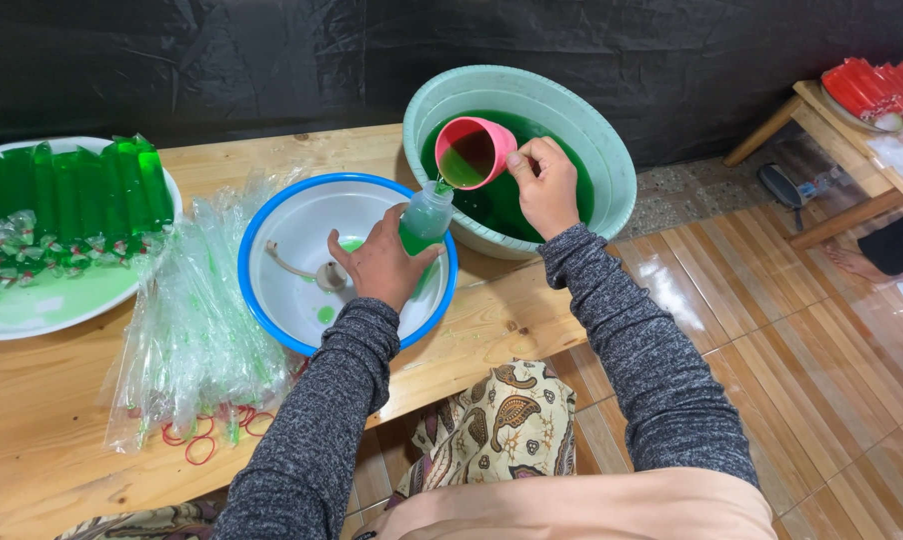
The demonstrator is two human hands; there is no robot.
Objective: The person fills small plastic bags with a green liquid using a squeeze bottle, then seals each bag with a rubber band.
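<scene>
My right hand [547,187] grips a pink cup [475,151] tilted over a small clear plastic bottle [424,216], and green liquid runs from the cup into the bottle's mouth. My left hand [381,264] is wrapped around that bottle, which is partly filled with green liquid, above the edge of a white bowl with a blue rim [272,210]. Behind both hands stands a pale green basin [592,140] holding more green liquid.
A small spoon or funnel [317,273] lies in the white bowl. A heap of empty clear plastic sleeves [192,330] and red rubber bands [200,447] lie on the wooden table [42,420]. A white plate [32,310] at left carries several filled green ice sticks [72,195]. At far right, another person's foot [857,263] rests near a wooden bench [842,120].
</scene>
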